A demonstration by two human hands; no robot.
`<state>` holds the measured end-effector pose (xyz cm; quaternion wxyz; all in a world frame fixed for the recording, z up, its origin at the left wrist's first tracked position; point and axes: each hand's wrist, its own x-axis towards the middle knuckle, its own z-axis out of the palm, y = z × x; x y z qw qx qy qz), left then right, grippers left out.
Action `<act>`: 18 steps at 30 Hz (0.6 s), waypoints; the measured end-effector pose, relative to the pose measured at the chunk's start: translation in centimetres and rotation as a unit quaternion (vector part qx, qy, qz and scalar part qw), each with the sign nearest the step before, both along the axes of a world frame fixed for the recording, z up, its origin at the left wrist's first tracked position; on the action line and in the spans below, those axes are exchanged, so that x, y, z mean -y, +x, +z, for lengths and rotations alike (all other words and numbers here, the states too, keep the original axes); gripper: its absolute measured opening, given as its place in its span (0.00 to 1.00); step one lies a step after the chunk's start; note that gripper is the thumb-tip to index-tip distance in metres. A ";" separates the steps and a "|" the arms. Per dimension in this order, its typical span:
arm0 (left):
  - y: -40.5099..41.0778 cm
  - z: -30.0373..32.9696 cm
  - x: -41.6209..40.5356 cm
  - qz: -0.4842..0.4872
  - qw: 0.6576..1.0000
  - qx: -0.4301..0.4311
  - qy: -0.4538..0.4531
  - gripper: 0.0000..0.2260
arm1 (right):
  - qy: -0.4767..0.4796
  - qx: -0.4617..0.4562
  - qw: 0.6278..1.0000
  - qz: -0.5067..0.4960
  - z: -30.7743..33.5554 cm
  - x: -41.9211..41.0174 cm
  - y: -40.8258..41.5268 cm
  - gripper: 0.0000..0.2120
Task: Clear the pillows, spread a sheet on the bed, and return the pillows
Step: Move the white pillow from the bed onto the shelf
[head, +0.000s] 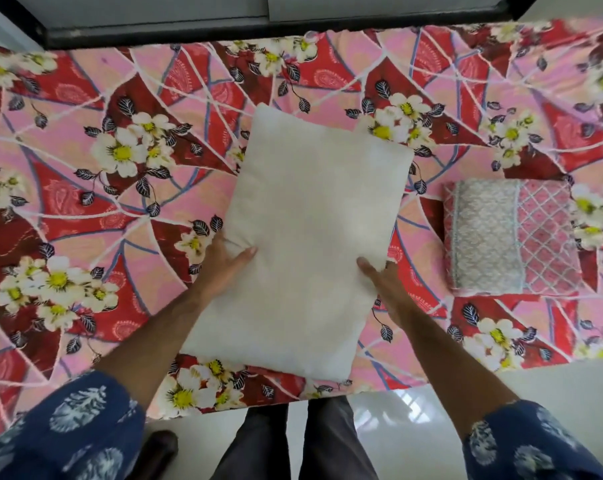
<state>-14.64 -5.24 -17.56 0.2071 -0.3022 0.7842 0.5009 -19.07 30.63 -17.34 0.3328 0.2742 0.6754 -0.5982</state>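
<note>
A plain white pillow (310,237) is held lengthwise over the middle of the bed, tilted slightly. My left hand (224,263) grips its left edge, thumb on top and fingers hidden underneath. My right hand (383,282) grips its right edge the same way. Beneath it the bed is covered by a red and pink floral sheet (120,188). A second pillow (511,237), patterned grey and pink, lies flat on the sheet at the right.
A dark bed frame rail (224,31) and a grey wall run along the far side. White glossy floor (414,427) shows below the bed's near edge, where my legs stand. A dark object (158,448) sits on the floor at the lower left.
</note>
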 end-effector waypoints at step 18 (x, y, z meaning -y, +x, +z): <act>-1.0 17.5 -12.3 -0.010 0.986 -0.138 0.096 0.30 | 0.124 -0.146 0.972 -0.138 16.6 -8.0 5.5 0.30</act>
